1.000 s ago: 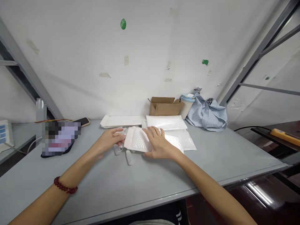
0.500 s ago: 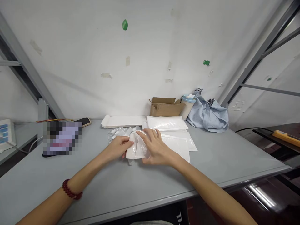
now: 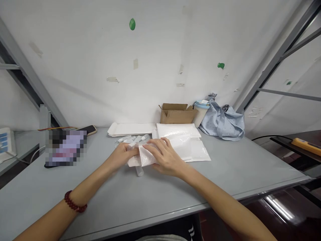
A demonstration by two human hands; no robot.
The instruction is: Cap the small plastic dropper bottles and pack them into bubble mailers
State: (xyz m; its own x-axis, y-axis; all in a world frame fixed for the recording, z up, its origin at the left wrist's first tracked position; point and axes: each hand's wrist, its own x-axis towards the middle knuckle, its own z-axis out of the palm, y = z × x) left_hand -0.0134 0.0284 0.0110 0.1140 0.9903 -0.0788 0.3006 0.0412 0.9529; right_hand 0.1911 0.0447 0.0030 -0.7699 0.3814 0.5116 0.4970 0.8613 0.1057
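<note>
Both hands are on one white bubble mailer [image 3: 146, 158], held just above the desk with its flap end toward the left. My left hand [image 3: 121, 155] pinches the flap end, its fingertips partly hidden behind the film. My right hand [image 3: 167, 157] is curled over the mailer's body, thumb underneath and fingers on top. Below the mailer a translucent tube or small bottle [image 3: 139, 171] pokes out. Several small clear plastic bottles [image 3: 135, 140] lie behind my left hand. More white bubble mailers [image 3: 200, 151] are stacked flat beyond my right hand.
An open cardboard box [image 3: 178, 116], a cup with a blue lid [image 3: 200, 112] and a light blue cloth bag [image 3: 223, 124] stand along the wall. A long white mailer [image 3: 134, 129] lies at the back. Phones [image 3: 90, 130] rest on the left of the grey desk [image 3: 112, 207].
The mailer's flap end has been pulled left and opened out by my left hand. The mailer has shifted slightly; a mailer's lower corner near my right wrist no longer shows.
</note>
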